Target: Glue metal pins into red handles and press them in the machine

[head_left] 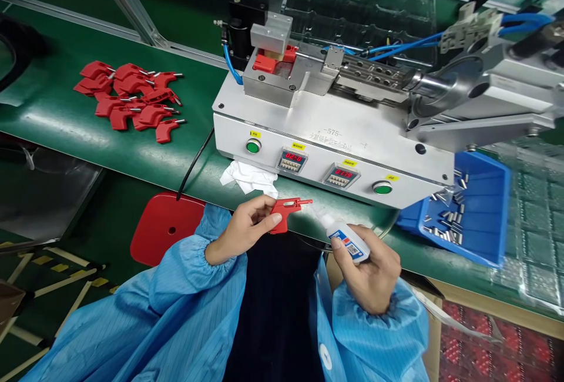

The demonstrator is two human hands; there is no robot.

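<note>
My left hand (247, 226) pinches a small red plastic part (286, 211) in front of the green bench edge, with its thin stem pointing right. My right hand (374, 270) is wrapped round a small white glue bottle (348, 242). The bottle's clear nozzle points up-left and meets the tip of the red part's stem. Both arms wear blue sleeves. Behind the hands stands a grey press machine (326, 129) with another red part (271, 62) seated in its fixture.
Several finished red parts with metal pins (130, 100) lie on the green belt at left. A blue bin of small metal pins (467, 211) sits at right. A white rag (249, 177) lies under the machine's front. A red stool (163, 226) stands below.
</note>
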